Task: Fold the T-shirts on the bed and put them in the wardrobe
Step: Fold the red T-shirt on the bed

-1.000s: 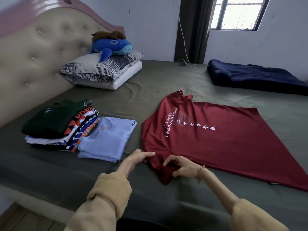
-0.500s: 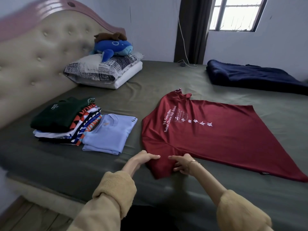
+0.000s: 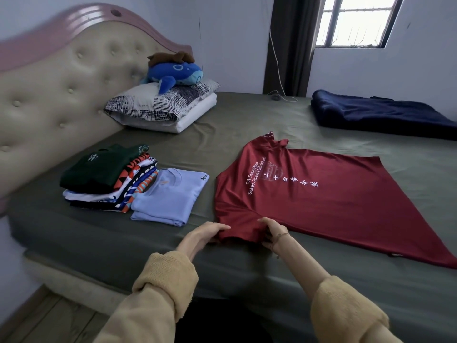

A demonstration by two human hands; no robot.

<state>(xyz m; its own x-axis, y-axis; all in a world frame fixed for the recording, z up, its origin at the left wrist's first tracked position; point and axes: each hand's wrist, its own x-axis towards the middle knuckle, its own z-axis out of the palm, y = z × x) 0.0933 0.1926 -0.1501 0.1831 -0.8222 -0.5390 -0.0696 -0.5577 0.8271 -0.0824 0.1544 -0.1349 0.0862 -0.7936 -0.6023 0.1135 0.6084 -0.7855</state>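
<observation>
A dark red T-shirt with white print lies spread flat on the olive-green bed, collar to the left. At its near sleeve, my left hand holds the sleeve's left edge with its fingers over the cloth. My right hand grips the sleeve's right side, thumb on top and fingers curled under. To the left lie a folded light blue T-shirt and a stack of folded T-shirts with a dark green one on top.
Two pillows with a blue plush toy sit by the padded headboard. A folded navy blanket lies at the far right near the wall. The bed's near edge runs just under my forearms; wooden floor shows below left.
The near sleeve, bunched and turned over a second ago, now lies pulled out flatter between my hands. My hands have spread apart along it. My view has drifted slightly left.
</observation>
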